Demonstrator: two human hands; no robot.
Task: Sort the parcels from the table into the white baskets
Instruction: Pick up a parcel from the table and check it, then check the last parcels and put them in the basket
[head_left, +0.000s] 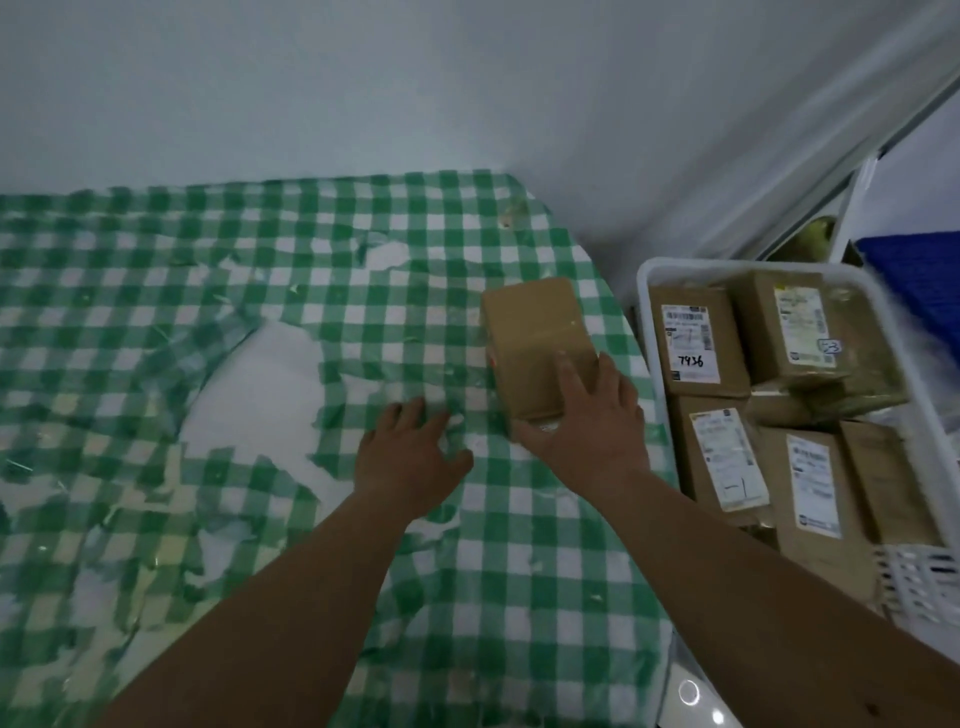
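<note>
Step in hand: pick-up of the one parcel (537, 345) seen on the table (519, 545), judged from contact already made but no lift evident.
Right hand (587, 423): laid over the parcel's near end, fingers (569, 371) reaching up its top face and thumb wrapped along the near lower edge; it grips the parcel.
Left hand (413, 457): just left of the right hand, clear of the parcel, palm down with fingers spread and relaxed on the checked cloth (208, 249); it holds nothing.
Parcel location: beneath and ahead of the right hand, resting on the table near its right edge; plain brown faces show, and no label is visible from this angle.
Destination: white basket (649, 291) immediately right of the right hand, beyond the table edge and seemingly lower; several labelled parcels (693, 338) already lie in it, packed close.
Progress, as a judgement: late in the sort, since no other parcel shows on the visible part of the table.
Next move calls for: a firm lift, a short carry rightward over the basket rim, and placement on top of the parcels there, as little free floor shows.
Risk: a one-handed hold on the end of a box may let it tip; the left hand is near enough to support.
Cloth condition: torn in patches left of the left hand; no bearing on the lift.
</note>
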